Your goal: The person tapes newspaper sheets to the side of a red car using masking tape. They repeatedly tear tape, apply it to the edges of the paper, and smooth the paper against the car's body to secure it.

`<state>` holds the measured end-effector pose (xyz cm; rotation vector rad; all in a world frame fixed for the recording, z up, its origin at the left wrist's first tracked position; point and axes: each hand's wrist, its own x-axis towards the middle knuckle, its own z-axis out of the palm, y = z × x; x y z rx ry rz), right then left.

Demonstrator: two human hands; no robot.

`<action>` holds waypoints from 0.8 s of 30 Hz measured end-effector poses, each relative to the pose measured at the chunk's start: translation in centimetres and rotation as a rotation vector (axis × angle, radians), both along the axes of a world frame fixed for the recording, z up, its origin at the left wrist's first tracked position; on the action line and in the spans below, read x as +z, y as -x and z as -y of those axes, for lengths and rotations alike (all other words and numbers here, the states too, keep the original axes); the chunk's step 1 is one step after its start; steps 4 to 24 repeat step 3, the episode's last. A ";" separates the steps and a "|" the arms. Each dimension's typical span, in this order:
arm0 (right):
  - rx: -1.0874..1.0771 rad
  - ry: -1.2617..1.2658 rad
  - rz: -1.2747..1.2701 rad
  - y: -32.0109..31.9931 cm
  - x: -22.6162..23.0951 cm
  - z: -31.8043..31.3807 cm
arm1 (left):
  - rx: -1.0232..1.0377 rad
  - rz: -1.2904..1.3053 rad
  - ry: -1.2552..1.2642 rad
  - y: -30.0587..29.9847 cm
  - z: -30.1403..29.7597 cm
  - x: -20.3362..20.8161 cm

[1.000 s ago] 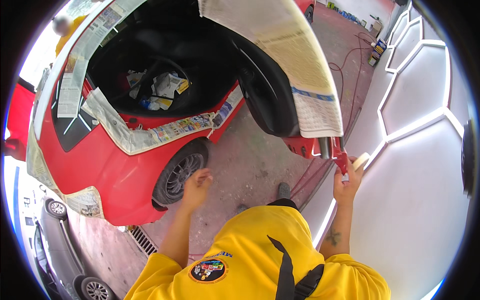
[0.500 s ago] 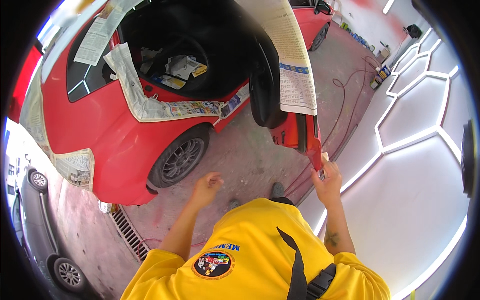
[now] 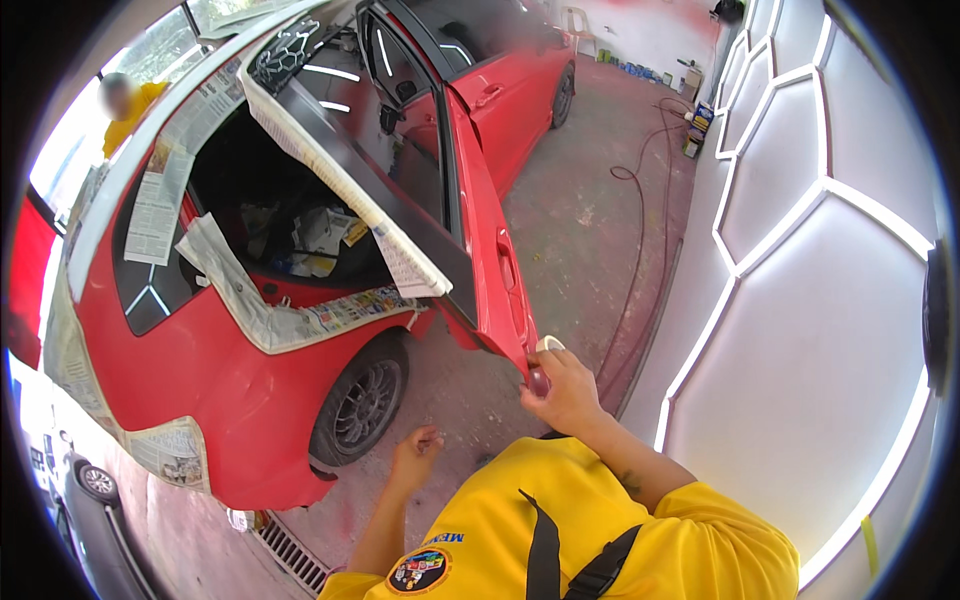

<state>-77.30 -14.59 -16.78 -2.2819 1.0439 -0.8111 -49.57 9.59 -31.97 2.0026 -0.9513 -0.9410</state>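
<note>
The open red car door [image 3: 495,290] reaches toward me, its outer face now showing. At its near lower edge my right hand [image 3: 568,392] is closed around the door edge and a cream roll of masking tape [image 3: 549,344]. The tape's lower part is hidden by the fingers. My left hand [image 3: 416,458] hangs beside the rear wheel [image 3: 362,408], fingers loosely curled, with nothing visible in them. Folded newspaper [image 3: 345,190] covers the door's window frame, and taped newspaper [image 3: 300,328] lines the sill of the door opening.
A white wall [image 3: 760,400] with hexagonal light strips runs along the right. A red hose [image 3: 640,240] loops over the floor. Cans [image 3: 645,75] stand by the back wall. A floor grate [image 3: 290,552] lies behind the car. Another person [image 3: 130,110] stands beyond the car's roof.
The door has swung leftward toward the car, turning its outer face into view, with my right hand moving along on its edge. The view has tilted up; my left hand stays low.
</note>
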 end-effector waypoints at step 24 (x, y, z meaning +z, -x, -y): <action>0.091 -0.031 -0.095 -0.3 -0.2 0.2 | -0.011 -0.002 0.008 -1.8 0.2 -1.1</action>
